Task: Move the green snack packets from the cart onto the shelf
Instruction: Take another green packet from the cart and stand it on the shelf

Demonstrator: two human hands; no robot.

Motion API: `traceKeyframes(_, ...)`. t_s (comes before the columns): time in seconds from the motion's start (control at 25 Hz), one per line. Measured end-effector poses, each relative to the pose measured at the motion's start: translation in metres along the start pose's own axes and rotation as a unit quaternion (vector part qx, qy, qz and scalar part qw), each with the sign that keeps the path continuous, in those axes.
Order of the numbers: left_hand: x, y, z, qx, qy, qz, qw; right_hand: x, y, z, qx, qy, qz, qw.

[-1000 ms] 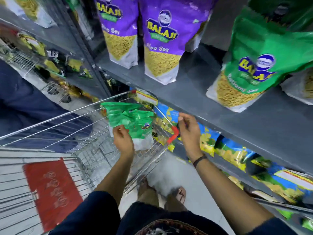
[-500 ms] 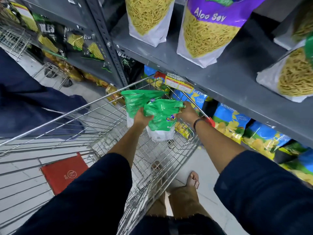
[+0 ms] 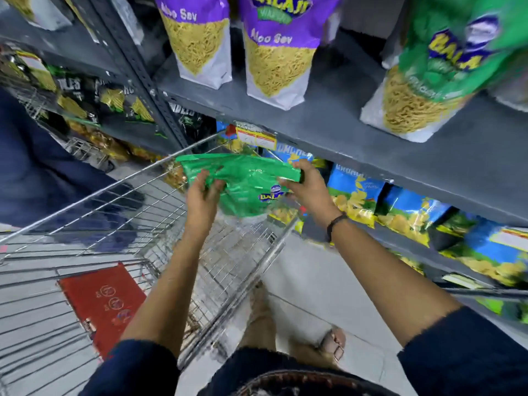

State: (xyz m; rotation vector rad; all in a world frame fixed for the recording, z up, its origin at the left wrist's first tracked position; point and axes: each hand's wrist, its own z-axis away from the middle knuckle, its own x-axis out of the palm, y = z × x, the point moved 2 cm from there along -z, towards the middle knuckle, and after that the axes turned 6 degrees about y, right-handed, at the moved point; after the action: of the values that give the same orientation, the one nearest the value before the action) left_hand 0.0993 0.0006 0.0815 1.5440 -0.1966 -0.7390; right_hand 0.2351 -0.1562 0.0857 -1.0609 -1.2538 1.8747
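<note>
A green snack packet (image 3: 245, 181) hangs above the wire cart (image 3: 143, 224), near its far right corner. My left hand (image 3: 203, 195) grips the packet's left side and my right hand (image 3: 305, 184) grips its top right edge. The packet's clear lower part with the snack is partly hidden behind my hands. Another green packet (image 3: 434, 75) stands on the grey shelf (image 3: 357, 132) at the upper right. I cannot tell whether more than one packet is between my hands.
Two purple Aloo Sev packets (image 3: 274, 58) stand on the same shelf to the left. Blue and yellow packets (image 3: 400, 212) fill the lower shelf. A red seat flap (image 3: 103, 304) lies in the cart. A person in dark blue (image 3: 34, 178) stands at the left. My sandalled feet (image 3: 331, 344) are below.
My right hand came from the cart's rim to the green packet and now grips its top edge. Both hands have lifted the packet a little above the cart.
</note>
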Motion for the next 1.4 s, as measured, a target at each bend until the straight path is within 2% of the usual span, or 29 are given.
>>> traceKeyframes(0.08, -0.006, 0.045, 0.016, 0.075, 0.008, -0.012, 0.997, -0.03, -0.034, 0.022, -0.011, -0.007, -0.083, 0.996)
traceKeyframes(0.24, 0.013, 0.135, 0.061, 0.186, 0.014, -0.02, 0.982, -0.119, -0.088, 0.075, -0.099, 0.018, -0.125, 0.987)
traceKeyframes(0.36, 0.061, 0.187, 0.102, 0.241, -0.052, 0.034, 0.968, -0.197, -0.099, 0.108, -0.095, 0.074, -0.125, 0.985)
traceKeyframes(0.52, 0.148, 0.237, 0.135, 0.268, -0.145, 0.098, 0.947, -0.297, -0.093, 0.13, -0.094, 0.128, -0.162, 0.974)
traceKeyframes(0.72, 0.254, 0.28, 0.154, 0.25, -0.241, 0.115, 0.931, -0.399, -0.077, 0.121, -0.07, 0.213, -0.163, 0.961)
traceKeyframes(0.88, 0.317, 0.313, 0.143, 0.271, -0.26, 0.113, 0.92, -0.446, -0.078, 0.099, -0.092, 0.267, -0.167, 0.945)
traceKeyframes(1.04, 0.362, 0.324, 0.122, 0.229, -0.262, 0.101, 0.932, -0.466, -0.076, 0.065, -0.074, 0.324, -0.139, 0.933)
traceKeyframes(1.2, 0.383, 0.305, 0.114, 0.213, -0.276, 0.103, 0.932, -0.462, -0.053, 0.04, -0.039, 0.326, -0.13, 0.935)
traceKeyframes(1.32, 0.396, 0.295, 0.105, 0.122, -0.338, 0.146, 0.922, -0.457, -0.044, 0.039, -0.062, 0.348, -0.204, 0.913)
traceKeyframes(1.4, 0.405, 0.284, 0.102, 0.056, -0.393, 0.214, 0.893, -0.442, -0.027, 0.043, -0.065, 0.426, -0.248, 0.868)
